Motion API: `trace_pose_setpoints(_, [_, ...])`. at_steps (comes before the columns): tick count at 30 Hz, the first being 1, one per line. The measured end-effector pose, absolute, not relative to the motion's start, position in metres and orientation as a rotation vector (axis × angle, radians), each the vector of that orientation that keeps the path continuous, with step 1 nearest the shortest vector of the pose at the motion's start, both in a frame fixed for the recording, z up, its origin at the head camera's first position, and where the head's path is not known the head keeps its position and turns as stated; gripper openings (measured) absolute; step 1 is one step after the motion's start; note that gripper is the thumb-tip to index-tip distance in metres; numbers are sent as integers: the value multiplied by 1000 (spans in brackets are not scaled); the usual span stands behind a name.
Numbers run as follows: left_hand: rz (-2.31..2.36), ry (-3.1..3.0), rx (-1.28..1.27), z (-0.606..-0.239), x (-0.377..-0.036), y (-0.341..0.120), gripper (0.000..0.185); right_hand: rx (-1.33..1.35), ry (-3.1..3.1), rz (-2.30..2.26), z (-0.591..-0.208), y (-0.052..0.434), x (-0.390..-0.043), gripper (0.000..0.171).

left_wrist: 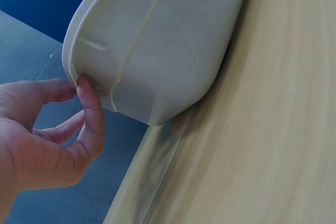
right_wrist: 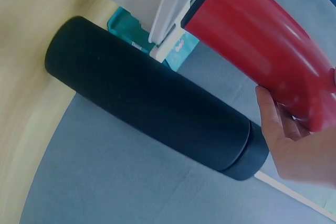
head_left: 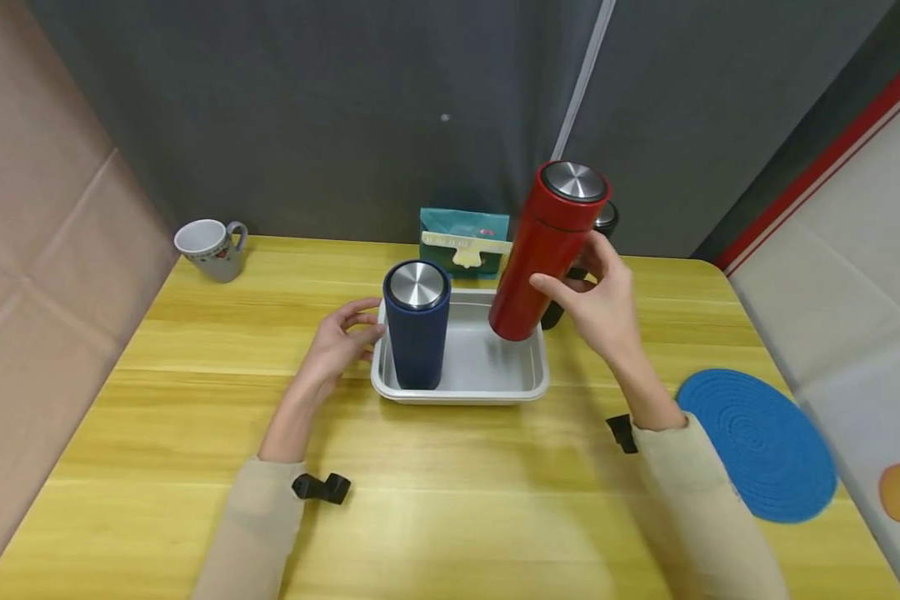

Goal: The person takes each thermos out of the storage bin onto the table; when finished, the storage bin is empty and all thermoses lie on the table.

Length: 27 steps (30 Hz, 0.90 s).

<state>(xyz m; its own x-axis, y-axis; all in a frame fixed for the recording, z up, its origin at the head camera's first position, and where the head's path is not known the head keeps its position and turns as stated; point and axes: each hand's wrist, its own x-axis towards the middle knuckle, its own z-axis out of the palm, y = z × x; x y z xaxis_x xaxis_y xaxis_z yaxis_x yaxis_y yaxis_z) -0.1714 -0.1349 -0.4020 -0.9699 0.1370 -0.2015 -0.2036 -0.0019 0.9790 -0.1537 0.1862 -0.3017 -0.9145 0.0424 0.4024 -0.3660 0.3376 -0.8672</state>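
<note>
My right hand (head_left: 606,302) grips a red vacuum flask (head_left: 543,250) with a steel-topped lid, tilted, its base over the right part of a light grey tray (head_left: 476,354). In the right wrist view the fingers (right_wrist: 270,114) lie against the red flask (right_wrist: 268,45). A dark blue flask (head_left: 418,333) stands upright in the left part of the tray. My left hand (head_left: 337,343) is at the tray's left side; in the left wrist view its thumb and a finger pinch the rim of the tray (left_wrist: 157,45).
A black flask (right_wrist: 152,93) stands just right of the tray, mostly hidden in the head view. Behind the tray is a green bag (head_left: 465,229) with a cream clip (head_left: 467,248). A patterned mug (head_left: 213,250) stands back left; a round blue mat (head_left: 757,446) lies at right.
</note>
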Motion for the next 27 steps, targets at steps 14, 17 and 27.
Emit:
trace_pose_setpoints(14, [2056,2039,-71,-401,-171,-135,47,223,-2240,1502,-299,221,-142,58])
trace_pose_setpoints(17, [2050,2040,-75,-401,-171,-135,47,216,-2227,1491,-303,233,-142,58])
trace_pose_setpoints(27, [2045,2049,-74,-402,-172,-135,48,134,-2236,1484,-327,264,-146,61])
